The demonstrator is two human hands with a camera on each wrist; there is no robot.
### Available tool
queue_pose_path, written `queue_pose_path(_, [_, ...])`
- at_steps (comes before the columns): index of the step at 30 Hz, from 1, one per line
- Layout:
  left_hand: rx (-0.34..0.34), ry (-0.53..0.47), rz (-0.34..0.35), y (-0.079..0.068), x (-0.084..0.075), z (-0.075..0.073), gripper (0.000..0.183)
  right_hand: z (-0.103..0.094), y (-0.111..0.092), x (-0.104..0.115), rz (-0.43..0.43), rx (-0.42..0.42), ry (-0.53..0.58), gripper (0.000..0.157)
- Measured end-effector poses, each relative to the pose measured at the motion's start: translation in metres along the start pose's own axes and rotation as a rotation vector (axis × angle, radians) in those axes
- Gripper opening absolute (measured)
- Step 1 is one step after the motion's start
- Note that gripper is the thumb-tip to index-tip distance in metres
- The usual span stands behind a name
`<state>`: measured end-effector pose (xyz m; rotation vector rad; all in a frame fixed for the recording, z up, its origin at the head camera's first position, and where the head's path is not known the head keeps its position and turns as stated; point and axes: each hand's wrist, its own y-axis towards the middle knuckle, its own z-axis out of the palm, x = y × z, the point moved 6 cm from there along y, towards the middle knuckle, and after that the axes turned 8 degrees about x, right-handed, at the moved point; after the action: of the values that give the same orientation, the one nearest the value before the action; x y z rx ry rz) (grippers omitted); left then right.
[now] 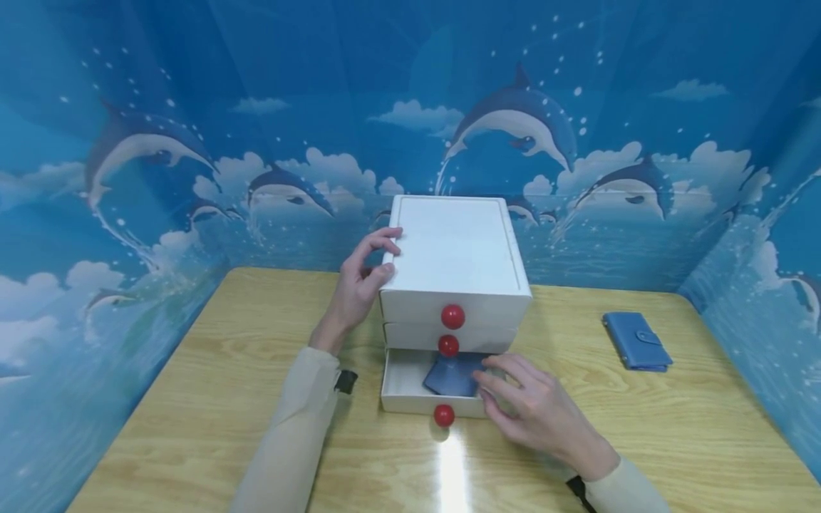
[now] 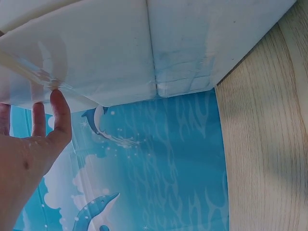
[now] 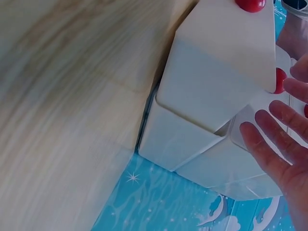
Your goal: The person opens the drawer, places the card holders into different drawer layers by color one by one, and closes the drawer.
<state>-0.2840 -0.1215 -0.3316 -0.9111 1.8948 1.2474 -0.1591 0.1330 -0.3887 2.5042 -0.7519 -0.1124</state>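
A white desktop drawer cabinet [image 1: 457, 246] with red round knobs stands on the table. Its bottom drawer [image 1: 410, 404] is pulled out, and a flat dark blue item [image 1: 450, 377] lies inside, partly hidden under the drawer above. My left hand [image 1: 360, 279] rests on the cabinet's left side, fingertips at its top edge; in the left wrist view its fingers [image 2: 60, 113] touch the white wall. Over the right end of the bottom drawer is my right hand [image 1: 529, 402], close to the blue item. In the right wrist view its fingers [image 3: 269, 149] are spread and hold nothing.
A blue snap-strap card holder [image 1: 637, 341] lies on the wooden table [image 1: 256, 342], to the right of the cabinet. Behind and at both sides hangs a blue curtain [image 1: 359, 85] printed with dolphins.
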Motion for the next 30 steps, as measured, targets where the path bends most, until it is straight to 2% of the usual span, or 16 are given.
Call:
queue_pose_path(10, [-0.003, -0.001, 0.016, -0.002, -0.001, 0.0, 0.025, -0.005, -0.007, -0.006, 0.043, -0.012, -0.049, 0.024])
queue_pose_path(23, [-0.004, -0.008, 0.035, -0.001, 0.0, -0.001, 0.025, -0.017, -0.016, -0.018, 0.085, -0.053, -0.086, 0.03])
queue_pose_path(30, [0.0, -0.018, 0.03, -0.001, 0.0, 0.0, 0.025, -0.023, -0.022, -0.025, 0.084, -0.087, -0.122, 0.044])
